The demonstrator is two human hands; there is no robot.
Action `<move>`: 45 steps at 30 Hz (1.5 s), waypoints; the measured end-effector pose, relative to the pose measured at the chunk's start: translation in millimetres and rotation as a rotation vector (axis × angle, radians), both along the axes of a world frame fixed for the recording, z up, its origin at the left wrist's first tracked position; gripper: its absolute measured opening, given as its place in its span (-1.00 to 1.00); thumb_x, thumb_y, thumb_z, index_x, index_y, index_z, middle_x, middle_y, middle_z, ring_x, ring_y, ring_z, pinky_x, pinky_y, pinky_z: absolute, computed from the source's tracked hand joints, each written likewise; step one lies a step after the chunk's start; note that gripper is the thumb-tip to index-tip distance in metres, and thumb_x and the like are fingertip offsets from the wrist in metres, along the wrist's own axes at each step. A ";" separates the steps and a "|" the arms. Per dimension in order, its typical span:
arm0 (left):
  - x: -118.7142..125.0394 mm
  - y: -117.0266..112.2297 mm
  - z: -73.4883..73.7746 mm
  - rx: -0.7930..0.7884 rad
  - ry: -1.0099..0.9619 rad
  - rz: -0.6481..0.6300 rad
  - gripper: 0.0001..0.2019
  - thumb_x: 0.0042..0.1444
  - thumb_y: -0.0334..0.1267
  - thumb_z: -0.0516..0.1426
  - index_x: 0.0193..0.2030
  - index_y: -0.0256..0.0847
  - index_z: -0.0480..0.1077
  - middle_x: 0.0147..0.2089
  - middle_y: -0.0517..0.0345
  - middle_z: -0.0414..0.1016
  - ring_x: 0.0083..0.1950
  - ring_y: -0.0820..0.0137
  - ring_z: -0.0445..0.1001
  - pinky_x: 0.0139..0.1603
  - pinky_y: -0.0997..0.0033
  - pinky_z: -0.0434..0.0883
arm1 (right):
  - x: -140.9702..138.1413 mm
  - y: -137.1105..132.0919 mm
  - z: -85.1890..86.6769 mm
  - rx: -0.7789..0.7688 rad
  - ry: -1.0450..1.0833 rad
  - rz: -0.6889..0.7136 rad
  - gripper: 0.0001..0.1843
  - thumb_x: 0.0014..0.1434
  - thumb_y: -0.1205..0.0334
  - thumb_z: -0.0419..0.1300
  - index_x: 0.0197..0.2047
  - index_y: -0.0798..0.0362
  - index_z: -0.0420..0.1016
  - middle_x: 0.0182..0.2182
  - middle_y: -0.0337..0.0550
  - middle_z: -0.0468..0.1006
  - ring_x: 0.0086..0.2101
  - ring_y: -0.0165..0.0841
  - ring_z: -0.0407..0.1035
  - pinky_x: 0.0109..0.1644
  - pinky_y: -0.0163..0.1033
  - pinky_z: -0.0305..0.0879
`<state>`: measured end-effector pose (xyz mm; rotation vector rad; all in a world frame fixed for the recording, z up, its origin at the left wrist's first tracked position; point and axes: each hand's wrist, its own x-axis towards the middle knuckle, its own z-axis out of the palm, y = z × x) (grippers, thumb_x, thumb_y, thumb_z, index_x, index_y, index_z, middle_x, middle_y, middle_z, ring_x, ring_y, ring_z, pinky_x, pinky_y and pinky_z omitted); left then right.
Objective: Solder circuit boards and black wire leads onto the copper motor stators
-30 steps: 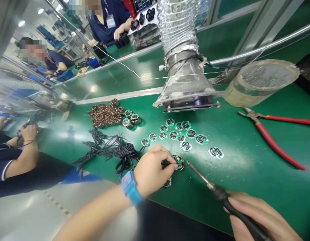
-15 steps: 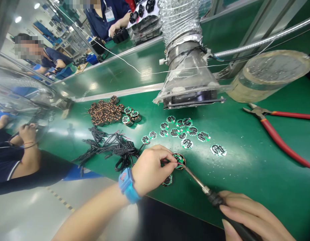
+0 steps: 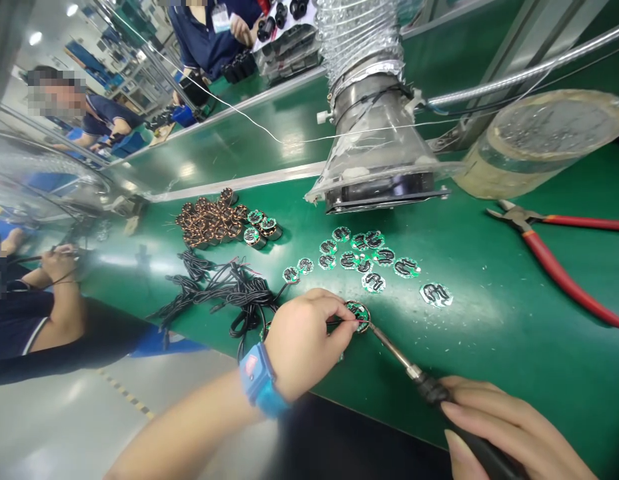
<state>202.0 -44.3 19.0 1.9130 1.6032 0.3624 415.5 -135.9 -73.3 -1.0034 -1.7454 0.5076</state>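
Note:
My left hand (image 3: 304, 337), with a blue wristband, pinches a thin red wire against a small round green circuit board (image 3: 358, 313) on the green bench. My right hand (image 3: 504, 430) grips the black handle of a soldering iron (image 3: 404, 360). Its metal tip touches the edge of that same board. Several more round boards (image 3: 369, 257) lie just beyond it, one (image 3: 436, 294) a little apart to the right.
A heap of copper coils (image 3: 214, 222) and a tangle of black wires (image 3: 224, 293) lie at left. A fume duct (image 3: 374, 133), a tape roll (image 3: 539, 143) and red-handled pliers (image 3: 559, 267) sit behind and to the right. Other people work at left and beyond.
The soldering iron's tip moved left from beside the board to touch it. My left hand kept its pinch at the board.

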 end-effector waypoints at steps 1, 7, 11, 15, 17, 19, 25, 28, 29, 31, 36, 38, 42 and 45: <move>0.9 -1.3 0.1 0.017 0.013 0.005 -0.91 0.08 -0.43 0.25 -0.36 -0.19 0.58 -0.22 0.12 0.62 -0.19 0.28 0.61 -0.17 0.28 0.56 | 0.0 -0.2 -0.4 -0.002 0.000 -0.003 -0.72 0.17 0.54 0.17 -0.07 0.10 0.49 -0.15 -0.12 0.47 -0.14 -0.33 0.46 0.05 -0.27 0.40; 3.6 -7.1 -3.2 0.111 0.060 0.002 -0.90 0.07 -0.45 0.24 -0.35 -0.19 0.59 -0.22 0.11 0.63 -0.24 0.28 0.62 -0.20 0.27 0.58 | 0.2 -0.8 -0.8 -0.004 -0.039 -0.016 -0.76 0.20 0.49 0.17 -0.09 0.08 0.49 -0.18 -0.12 0.49 -0.19 -0.32 0.49 -0.03 -0.27 0.47; 4.4 -9.3 -5.4 0.156 0.095 -0.003 -0.92 0.09 -0.41 0.25 -0.35 -0.18 0.58 -0.23 0.12 0.64 -0.24 0.25 0.62 -0.18 0.18 0.60 | -0.3 -0.6 0.6 -0.001 -0.050 -0.031 -0.78 0.19 0.48 0.17 -0.11 0.08 0.50 -0.20 -0.14 0.50 -0.21 -0.33 0.51 -0.02 -0.28 0.46; 5.2 -11.0 -6.1 0.189 0.131 -0.018 -0.93 0.10 -0.40 0.25 -0.33 -0.17 0.58 -0.22 0.11 0.65 -0.21 0.24 0.62 -0.17 0.19 0.60 | -1.5 1.0 2.4 0.003 -0.048 -0.038 -0.79 0.19 0.47 0.18 -0.12 0.08 0.50 -0.21 -0.14 0.52 -0.22 -0.33 0.52 -0.03 -0.29 0.46; 5.5 -11.5 -6.3 0.200 0.138 -0.021 -0.92 0.10 -0.40 0.25 -0.32 -0.17 0.58 -0.22 0.11 0.65 -0.21 0.24 0.62 -0.16 0.21 0.61 | -1.8 2.1 3.3 0.002 -0.048 -0.027 -0.78 0.19 0.47 0.17 -0.10 0.09 0.49 -0.19 -0.14 0.51 -0.19 -0.35 0.50 0.02 -0.31 0.43; 5.8 -11.9 -6.6 0.202 0.137 -0.023 -0.92 0.10 -0.41 0.25 -0.32 -0.18 0.58 -0.23 0.12 0.65 -0.21 0.24 0.62 -0.14 0.20 0.61 | -2.1 2.6 3.9 0.000 -0.046 -0.018 -0.78 0.20 0.49 0.16 -0.09 0.10 0.48 -0.18 -0.14 0.49 -0.16 -0.37 0.48 0.08 -0.34 0.38; 6.3 -12.2 -6.5 0.205 0.136 -0.030 -0.92 0.10 -0.42 0.24 -0.33 -0.20 0.57 -0.25 0.12 0.65 -0.21 0.21 0.62 -0.14 0.12 0.61 | -2.4 1.3 2.6 -0.013 -0.054 -0.030 -0.78 0.21 0.48 0.16 -0.09 0.09 0.48 -0.18 -0.14 0.50 -0.19 -0.37 0.49 0.02 -0.33 0.43; 6.5 -12.2 -5.5 0.209 0.147 -0.042 -0.92 0.11 -0.41 0.24 -0.34 -0.19 0.57 -0.27 0.11 0.65 -0.21 0.21 0.62 -0.14 0.13 0.61 | -3.2 1.8 3.9 -0.004 -0.051 -0.037 -0.78 0.20 0.48 0.17 -0.10 0.09 0.49 -0.19 -0.14 0.50 -0.20 -0.36 0.50 -0.01 -0.32 0.45; 6.5 -12.1 -5.2 0.207 0.153 -0.045 -0.92 0.11 -0.41 0.24 -0.34 -0.19 0.57 -0.27 0.12 0.65 -0.22 0.22 0.62 -0.13 0.14 0.61 | -3.5 2.2 4.9 -0.001 -0.053 -0.034 -0.78 0.20 0.48 0.16 -0.10 0.09 0.48 -0.19 -0.14 0.50 -0.20 -0.36 0.49 0.00 -0.33 0.44; 6.6 -11.5 -4.7 0.202 0.165 -0.047 -0.92 0.11 -0.40 0.24 -0.34 -0.18 0.58 -0.26 0.11 0.65 -0.22 0.23 0.62 -0.13 0.17 0.61 | -3.6 3.0 6.4 0.007 -0.055 -0.024 -0.79 0.21 0.48 0.15 -0.10 0.09 0.48 -0.20 -0.14 0.50 -0.18 -0.37 0.49 0.02 -0.34 0.43; 6.6 -9.4 -3.9 0.197 0.182 -0.050 -0.91 0.10 -0.41 0.23 -0.35 -0.19 0.58 -0.25 0.10 0.66 -0.24 0.23 0.62 -0.15 0.15 0.61 | 6.2 0.6 -0.4 0.010 -0.052 -0.036 -0.79 0.21 0.45 0.17 -0.09 0.06 0.49 -0.22 -0.12 0.50 -0.20 -0.32 0.50 -0.05 -0.29 0.48; 6.8 -8.7 -3.3 0.190 0.185 -0.056 -0.89 0.10 -0.43 0.22 -0.35 -0.20 0.59 -0.26 0.10 0.66 -0.24 0.22 0.62 -0.15 0.14 0.61 | 13.6 -1.3 -6.6 0.027 -0.052 -0.044 -0.78 0.18 0.41 0.20 -0.09 0.05 0.49 -0.24 -0.11 0.50 -0.23 -0.29 0.51 -0.13 -0.24 0.51; 7.2 -7.7 -2.3 0.181 0.205 -0.063 -0.88 0.09 -0.43 0.21 -0.35 -0.19 0.59 -0.27 0.11 0.66 -0.24 0.23 0.62 -0.14 0.15 0.61 | 22.7 -2.6 -12.2 0.037 -0.061 -0.060 -0.77 0.15 0.37 0.21 -0.10 0.03 0.50 -0.27 -0.11 0.51 -0.28 -0.25 0.53 -0.23 -0.22 0.55; 7.3 -6.7 -2.0 0.171 0.214 -0.061 -0.88 0.09 -0.43 0.21 -0.36 -0.18 0.59 -0.27 0.11 0.65 -0.24 0.22 0.62 -0.14 0.13 0.61 | 21.6 -0.8 -10.1 0.038 -0.043 -0.053 -0.75 0.13 0.44 0.22 -0.11 0.04 0.52 -0.28 -0.09 0.52 -0.30 -0.25 0.54 -0.25 -0.23 0.57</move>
